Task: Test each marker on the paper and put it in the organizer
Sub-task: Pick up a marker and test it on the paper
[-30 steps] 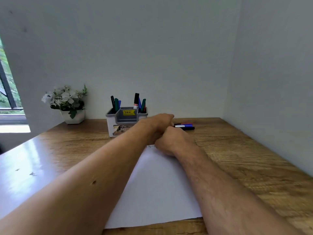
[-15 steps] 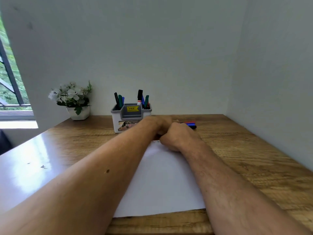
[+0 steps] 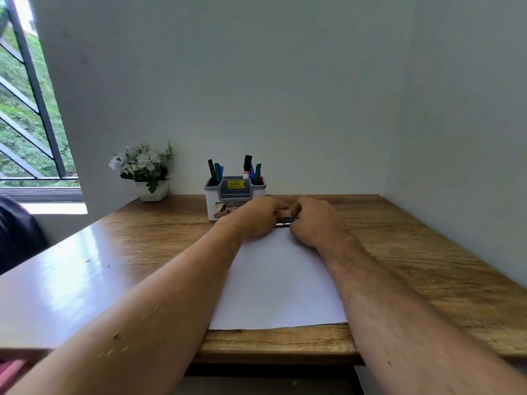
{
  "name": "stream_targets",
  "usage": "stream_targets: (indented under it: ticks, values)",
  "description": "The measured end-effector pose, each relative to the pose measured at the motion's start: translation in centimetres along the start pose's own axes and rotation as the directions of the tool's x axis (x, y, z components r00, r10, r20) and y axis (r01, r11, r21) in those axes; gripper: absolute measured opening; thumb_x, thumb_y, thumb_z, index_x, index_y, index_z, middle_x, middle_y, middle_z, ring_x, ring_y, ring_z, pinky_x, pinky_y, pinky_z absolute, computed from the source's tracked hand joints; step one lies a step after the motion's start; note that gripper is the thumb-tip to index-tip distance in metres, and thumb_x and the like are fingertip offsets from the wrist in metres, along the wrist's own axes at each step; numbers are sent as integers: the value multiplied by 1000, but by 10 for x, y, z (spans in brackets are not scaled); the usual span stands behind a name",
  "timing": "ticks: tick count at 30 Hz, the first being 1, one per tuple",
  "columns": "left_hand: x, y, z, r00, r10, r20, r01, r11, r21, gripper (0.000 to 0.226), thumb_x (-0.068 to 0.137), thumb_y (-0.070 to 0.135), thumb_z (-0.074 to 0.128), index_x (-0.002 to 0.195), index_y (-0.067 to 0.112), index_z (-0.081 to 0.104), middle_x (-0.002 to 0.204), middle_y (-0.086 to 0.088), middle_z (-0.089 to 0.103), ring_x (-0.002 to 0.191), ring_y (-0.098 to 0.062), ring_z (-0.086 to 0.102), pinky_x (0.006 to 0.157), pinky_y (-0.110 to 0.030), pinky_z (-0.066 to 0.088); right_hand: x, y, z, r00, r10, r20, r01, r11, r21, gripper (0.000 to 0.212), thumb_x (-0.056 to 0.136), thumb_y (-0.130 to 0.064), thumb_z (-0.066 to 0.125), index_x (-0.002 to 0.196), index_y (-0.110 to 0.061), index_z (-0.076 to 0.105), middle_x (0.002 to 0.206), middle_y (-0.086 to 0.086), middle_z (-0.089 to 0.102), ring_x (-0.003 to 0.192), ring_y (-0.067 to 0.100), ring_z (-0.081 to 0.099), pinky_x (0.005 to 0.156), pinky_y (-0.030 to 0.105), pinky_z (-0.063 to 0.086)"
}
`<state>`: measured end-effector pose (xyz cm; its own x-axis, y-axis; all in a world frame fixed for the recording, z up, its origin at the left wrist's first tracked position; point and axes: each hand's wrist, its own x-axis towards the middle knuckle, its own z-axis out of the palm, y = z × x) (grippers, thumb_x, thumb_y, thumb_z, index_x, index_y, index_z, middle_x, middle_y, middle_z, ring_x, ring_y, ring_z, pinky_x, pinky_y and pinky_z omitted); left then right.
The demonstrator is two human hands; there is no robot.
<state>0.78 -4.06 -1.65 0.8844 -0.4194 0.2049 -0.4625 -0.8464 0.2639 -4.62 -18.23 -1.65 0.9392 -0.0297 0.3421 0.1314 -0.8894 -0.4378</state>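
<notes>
A white sheet of paper [image 3: 281, 283] lies on the wooden desk [image 3: 413, 252] in front of me. Over its far edge, my left hand [image 3: 258, 220] and my right hand [image 3: 316, 220] both grip one black marker [image 3: 287, 221], which lies level between them. Only a short piece of its barrel shows. Just behind my left hand stands the grey and white organizer [image 3: 235, 195], with several markers upright in its two side pockets. Faint marks show on the paper under the marker. The loose markers at the right are hidden behind my right hand.
A small white pot of white flowers [image 3: 147, 173] stands at the back left by the wall. Walls close the desk at the back and right. A window [image 3: 25, 109] is at the left, and a dark shape [image 3: 17, 232] sits below it.
My hands have drawn slightly apart, so the black marker's barrel now shows between them. The camera tilted up, and the loose markers at the right went out of sight behind my right hand.
</notes>
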Motion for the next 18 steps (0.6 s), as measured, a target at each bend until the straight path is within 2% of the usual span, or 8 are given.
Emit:
stream_targets:
  ticks: [3, 7, 11, 14, 18]
  values:
    - [-5, -7, 0, 997, -19, -74, 22, 999, 50, 52, 91, 0, 46, 133, 27, 62, 130, -1, 65, 116, -23, 60, 103, -35, 46, 6, 3, 4, 999, -32, -4, 31, 997, -67, 38, 83, -10, 62, 118, -23, 70, 120, 3, 63, 106, 24, 61, 88, 34, 52]
    - [-15, -19, -14, 985, -76, -155, 69, 996, -51, 29, 94, 9, 57, 112, 23, 74, 115, 4, 71, 105, -14, 62, 97, -27, 48, 12, 6, 9, 998, -63, 24, 66, 990, -127, 37, 84, -5, 56, 106, -25, 78, 109, 5, 69, 99, 26, 65, 87, 36, 55]
    - [-21, -31, -20, 978, -149, -148, 136, 986, -98, 19, 87, 17, 72, 105, 22, 76, 100, 7, 72, 93, -7, 62, 86, -21, 47, 17, 10, 12, 996, -86, 8, 87, 990, -113, 34, 87, -7, 58, 105, -28, 78, 110, 3, 71, 100, 24, 64, 88, 35, 54]
    - [-20, -28, -20, 976, -177, -125, 169, 983, -78, 13, 83, 23, 76, 96, 25, 77, 93, 8, 72, 89, -9, 64, 82, -25, 52, 18, 13, 11, 995, -104, -8, 102, 990, -95, 32, 88, -10, 61, 105, -31, 77, 110, -1, 70, 101, 22, 63, 87, 33, 52]
    - [-20, -22, -15, 977, -175, -121, 168, 984, -65, 10, 82, 24, 77, 91, 26, 76, 88, 10, 71, 86, -8, 64, 87, -31, 55, 19, 14, 10, 992, -124, -5, 123, 987, -104, 29, 86, -11, 64, 98, -34, 77, 110, -2, 70, 102, 21, 63, 90, 34, 52]
